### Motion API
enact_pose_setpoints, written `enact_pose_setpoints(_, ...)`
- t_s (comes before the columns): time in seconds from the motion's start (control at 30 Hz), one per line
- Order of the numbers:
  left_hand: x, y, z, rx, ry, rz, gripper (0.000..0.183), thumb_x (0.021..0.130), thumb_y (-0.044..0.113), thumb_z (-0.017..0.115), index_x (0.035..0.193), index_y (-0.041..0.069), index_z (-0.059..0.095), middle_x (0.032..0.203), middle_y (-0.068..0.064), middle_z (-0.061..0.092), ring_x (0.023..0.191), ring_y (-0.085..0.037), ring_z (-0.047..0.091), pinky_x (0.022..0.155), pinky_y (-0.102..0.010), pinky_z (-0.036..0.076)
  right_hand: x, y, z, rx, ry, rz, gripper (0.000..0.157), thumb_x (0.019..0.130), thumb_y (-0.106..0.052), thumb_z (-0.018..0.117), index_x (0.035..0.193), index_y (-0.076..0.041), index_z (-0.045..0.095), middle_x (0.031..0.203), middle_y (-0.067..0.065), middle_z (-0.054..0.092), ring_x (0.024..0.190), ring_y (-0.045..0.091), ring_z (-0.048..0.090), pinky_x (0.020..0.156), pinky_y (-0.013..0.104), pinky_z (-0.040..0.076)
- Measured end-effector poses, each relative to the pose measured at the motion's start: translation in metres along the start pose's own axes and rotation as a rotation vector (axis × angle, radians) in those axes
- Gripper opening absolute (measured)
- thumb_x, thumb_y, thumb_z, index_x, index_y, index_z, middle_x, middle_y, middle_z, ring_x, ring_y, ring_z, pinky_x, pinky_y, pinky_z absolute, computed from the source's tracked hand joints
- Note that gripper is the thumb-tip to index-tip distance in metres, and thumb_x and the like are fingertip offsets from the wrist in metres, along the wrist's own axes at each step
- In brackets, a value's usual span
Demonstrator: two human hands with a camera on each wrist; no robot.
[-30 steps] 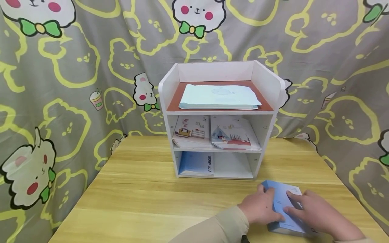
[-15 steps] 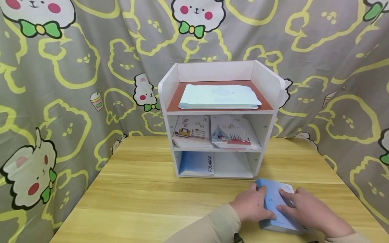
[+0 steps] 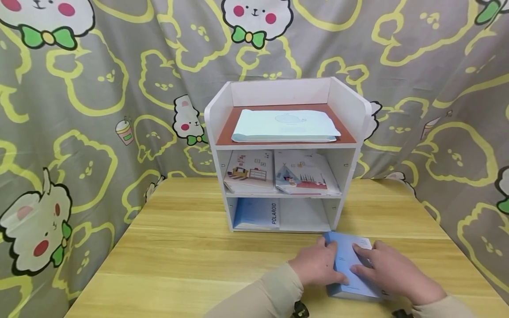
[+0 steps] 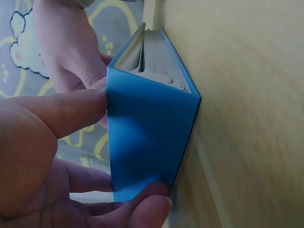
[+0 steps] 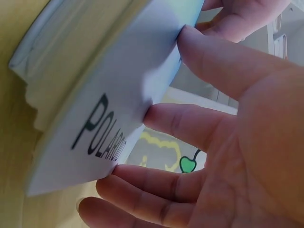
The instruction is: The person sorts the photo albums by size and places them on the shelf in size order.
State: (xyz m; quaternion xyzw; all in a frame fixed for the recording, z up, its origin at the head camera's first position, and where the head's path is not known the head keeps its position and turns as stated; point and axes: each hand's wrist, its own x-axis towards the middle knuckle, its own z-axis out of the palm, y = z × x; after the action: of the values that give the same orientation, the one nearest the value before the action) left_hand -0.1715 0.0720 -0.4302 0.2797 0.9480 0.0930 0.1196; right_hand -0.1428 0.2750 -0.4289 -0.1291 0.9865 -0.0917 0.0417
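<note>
A thick blue-and-white photo album lies on the table at front right, marked POLAROID. My left hand grips its blue spine side, thumb on the near part and fingers at the far part. From the other side my right hand holds the white part, with thumb and index finger on the cover and other fingers at its edge. The left wrist view shows the blue spine and the page ends. In the right wrist view the lettered cover is under my fingertips.
A white shelf unit stands behind the album. Its bottom level holds a similar POLAROID album at left. Illustrated albums fill the middle level, and a pale whale-print packet lies on top. A patterned curtain surrounds the wooden table.
Both hands have slid the photo album left across the table, slightly nearer the shelf's bottom right corner. The shelf and its contents stay put.
</note>
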Motion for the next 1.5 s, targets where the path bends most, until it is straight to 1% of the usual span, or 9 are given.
enact_pose_setpoints(0.2,-0.004,-0.011,-0.001,0.003,-0.005,0.038,0.091,0.082,0.071,0.069,0.155,0.024,0.04,0.152,-0.003,0.042,0.094,-0.011,0.06,0.081,-0.03,0.055,0.003,-0.007,0.0,-0.021,-0.005,-0.018,0.068,0.088,-0.058,0.07,0.131,-0.006,0.069,0.083,0.008,0.058,0.064,0.016,0.043,0.053,0.033,0.038)
enact_pose_setpoints(0.3,-0.005,-0.016,-0.001,-0.002,-0.015,0.054,0.091,0.083,0.071,0.068,0.156,0.025,0.039,0.151,-0.003,0.042,0.093,-0.01,0.059,0.08,-0.029,0.055,0.006,-0.011,0.0,-0.038,-0.017,-0.025,0.068,0.088,-0.058,0.07,0.131,-0.006,0.069,0.086,0.01,0.06,0.065,0.017,0.044,0.055,0.035,0.04)
enact_pose_setpoints(0.43,-0.008,-0.026,-0.003,-0.013,-0.023,0.056,0.09,0.083,0.07,0.068,0.156,0.025,0.039,0.149,-0.002,0.043,0.093,-0.01,0.059,0.079,-0.03,0.055,0.009,-0.017,0.001,-0.049,0.001,-0.055,0.067,0.088,-0.058,0.069,0.131,-0.007,0.069,0.086,0.011,0.061,0.065,0.017,0.045,0.056,0.036,0.042)
enact_pose_setpoints(0.67,-0.015,-0.046,-0.011,-0.041,-0.028,0.066,0.09,0.085,0.069,0.067,0.157,0.023,0.038,0.154,-0.005,0.042,0.118,-0.015,0.058,0.092,-0.032,0.053,0.018,-0.031,0.002,-0.08,0.013,-0.089,0.064,0.09,-0.057,0.068,0.133,-0.009,0.069,0.096,0.018,0.063,0.071,0.018,0.051,0.063,0.042,0.05)
enact_pose_setpoints(0.8,-0.021,-0.058,-0.011,-0.051,-0.028,0.059,0.091,0.085,0.069,0.067,0.157,0.022,0.039,0.154,-0.007,0.042,0.122,-0.018,0.058,0.095,-0.035,0.053,0.022,-0.04,0.005,-0.088,0.015,-0.108,0.064,0.091,-0.057,0.067,0.134,-0.01,0.068,0.1,0.02,0.063,0.075,0.019,0.052,0.066,0.044,0.051)
enact_pose_setpoints(1.03,-0.036,-0.076,-0.012,-0.082,-0.02,0.039,0.092,0.085,0.068,0.068,0.157,0.021,0.038,0.157,-0.01,0.04,0.128,-0.022,0.055,0.099,-0.039,0.051,0.027,-0.055,0.01,-0.075,0.013,-0.145,0.063,0.092,-0.056,0.066,0.136,-0.012,0.066,0.092,0.013,0.058,0.071,0.018,0.045,0.061,0.038,0.045)
enact_pose_setpoints(1.23,-0.046,-0.086,-0.018,-0.1,-0.013,0.036,0.093,0.085,0.067,0.069,0.157,0.018,0.039,0.155,-0.011,0.041,0.124,-0.022,0.057,0.097,-0.038,0.052,0.031,-0.065,0.014,-0.102,0.066,-0.186,0.059,0.093,-0.052,0.067,0.136,-0.01,0.066,0.087,0.013,0.054,0.067,0.018,0.043,0.058,0.036,0.043)
enact_pose_setpoints(1.33,-0.048,-0.092,-0.019,-0.102,-0.013,0.022,0.093,0.084,0.066,0.071,0.157,0.019,0.039,0.154,-0.011,0.042,0.124,-0.023,0.058,0.098,-0.039,0.052,0.033,-0.07,0.016,-0.117,0.087,-0.2,0.058,0.094,-0.05,0.068,0.135,-0.009,0.066,0.088,0.016,0.056,0.069,0.019,0.045,0.059,0.039,0.046)
enact_pose_setpoints(1.5,-0.052,-0.1,-0.019,-0.125,-0.017,-0.001,0.093,0.084,0.065,0.072,0.157,0.018,0.039,0.156,-0.014,0.041,0.13,-0.027,0.054,0.101,-0.041,0.049,0.036,-0.079,0.018,-0.1,0.079,-0.194,0.059,0.094,-0.05,0.067,0.137,-0.009,0.065,0.096,0.021,0.057,0.072,0.021,0.049,0.06,0.042,0.049)
